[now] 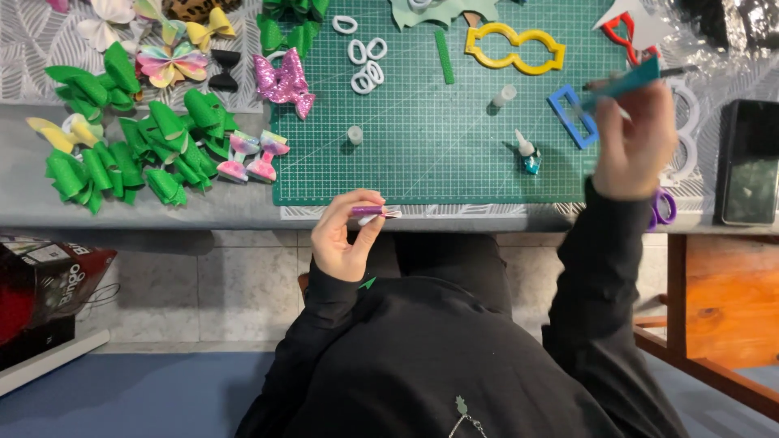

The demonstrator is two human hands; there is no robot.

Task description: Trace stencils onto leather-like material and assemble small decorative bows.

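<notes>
My left hand [345,235] pinches a small folded purple glitter bow piece [375,213] at the near edge of the table, over my lap. My right hand [637,142] is raised over the right side of the green cutting mat [430,138] and holds a teal tool [625,83] with a thin dark tip pointing right. A small glue bottle [527,154] with a teal base lies on the mat just left of my right hand. Both arms are in black sleeves.
Several green bows [122,158], pink-and-rainbow bows [251,156] and a purple glitter bow [284,81] lie at the left. Yellow [514,49], blue [570,116] and red [623,32] templates, white loops [363,65], purple scissors [664,208] and a dark phone [748,162] lie around the mat.
</notes>
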